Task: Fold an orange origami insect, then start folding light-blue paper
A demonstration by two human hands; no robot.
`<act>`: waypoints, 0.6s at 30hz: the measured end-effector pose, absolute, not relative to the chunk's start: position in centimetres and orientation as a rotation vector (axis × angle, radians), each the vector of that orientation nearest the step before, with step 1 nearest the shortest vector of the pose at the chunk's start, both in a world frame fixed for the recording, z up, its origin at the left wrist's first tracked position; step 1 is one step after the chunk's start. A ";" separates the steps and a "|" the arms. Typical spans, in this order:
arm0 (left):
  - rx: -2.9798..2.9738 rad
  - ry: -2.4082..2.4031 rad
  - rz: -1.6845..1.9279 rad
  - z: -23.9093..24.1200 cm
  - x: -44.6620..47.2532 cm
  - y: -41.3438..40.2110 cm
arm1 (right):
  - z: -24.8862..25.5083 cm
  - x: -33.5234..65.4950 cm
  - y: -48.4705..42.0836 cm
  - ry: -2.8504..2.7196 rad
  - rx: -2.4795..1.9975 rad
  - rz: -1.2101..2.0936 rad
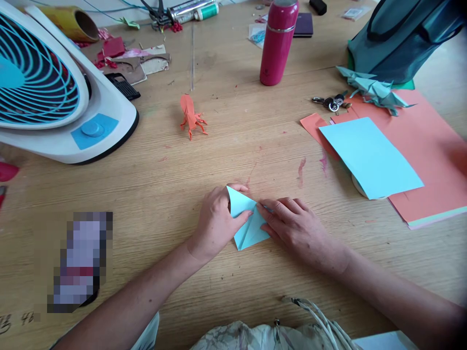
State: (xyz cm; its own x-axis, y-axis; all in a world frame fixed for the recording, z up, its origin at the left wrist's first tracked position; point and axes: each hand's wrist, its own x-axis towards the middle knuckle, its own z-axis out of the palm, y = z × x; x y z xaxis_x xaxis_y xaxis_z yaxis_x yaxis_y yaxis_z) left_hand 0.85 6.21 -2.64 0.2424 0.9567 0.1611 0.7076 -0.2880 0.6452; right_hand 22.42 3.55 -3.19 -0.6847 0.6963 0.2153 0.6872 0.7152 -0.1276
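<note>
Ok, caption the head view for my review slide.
Left hand grips folded blue paper, right hand touching its edge, an orange origami figure beyond on the table.

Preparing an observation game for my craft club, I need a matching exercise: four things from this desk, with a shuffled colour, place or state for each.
Column one
1. Folded sheet
2. Paper figure on thin legs
3. Bottle
4. Fan

Column two
A. Orange
B. Cut off by the picture's left edge
C. Touched by the left hand and right hand
D. Deep pink, standing upright

Pairs: 1-C, 2-A, 3-D, 4-B
</note>
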 end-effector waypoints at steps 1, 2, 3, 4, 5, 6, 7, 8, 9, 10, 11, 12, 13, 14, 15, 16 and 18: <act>2.100 1.519 0.729 -2.7 0.9 6.2 | -3.2 22.5 3.6 -2.675 -1.095 0.055; 2.116 1.522 0.701 -2.7 1.0 6.2 | -3.2 22.5 3.7 -2.677 -1.096 0.058; 2.130 1.521 0.675 -2.7 1.1 6.2 | -3.2 22.6 3.7 -2.679 -1.099 0.063; 2.144 1.517 0.656 -2.7 1.1 6.2 | -3.1 22.7 3.8 -2.681 -1.101 0.067; 2.159 1.508 0.648 -2.7 1.2 6.1 | -3.1 22.7 3.9 -2.682 -1.101 0.069; 2.178 1.494 0.650 -2.6 1.1 6.1 | -3.1 22.8 4.0 -2.685 -1.101 0.069; 2.204 1.475 0.658 -2.5 1.1 6.0 | -3.1 22.9 4.1 -2.686 -1.098 0.066; 2.238 1.446 0.663 -2.5 1.0 5.9 | -3.2 22.9 4.2 -2.689 -1.095 0.064; 2.279 1.409 0.668 -2.5 0.8 5.8 | -3.2 23.0 4.3 -2.690 -1.093 0.062; 2.325 1.364 0.670 -2.4 0.6 5.7 | -3.2 23.0 4.3 -2.692 -1.094 0.062; 2.371 1.316 0.671 -2.4 0.5 5.7 | -3.2 23.1 4.4 -2.693 -1.094 0.063; 2.415 1.271 0.668 -2.4 0.2 5.6 | -3.2 23.1 4.4 -2.694 -1.094 0.065; 2.458 1.229 0.663 -2.4 0.1 5.7 | -3.1 23.1 4.4 -2.696 -1.091 0.069; 2.501 1.191 0.657 -2.4 -0.1 5.7 | -3.1 23.1 4.4 -2.697 -1.090 0.076; 2.547 1.153 0.653 -2.4 -0.3 5.8 | -3.1 23.2 4.4 -2.695 -1.089 0.084; 2.596 1.107 0.646 -2.4 -0.5 5.9 | -3.1 23.2 4.4 -2.691 -1.089 0.093; 2.701 1.006 0.640 -2.6 -0.8 6.1 | -3.1 23.2 4.4 -2.678 -1.093 0.110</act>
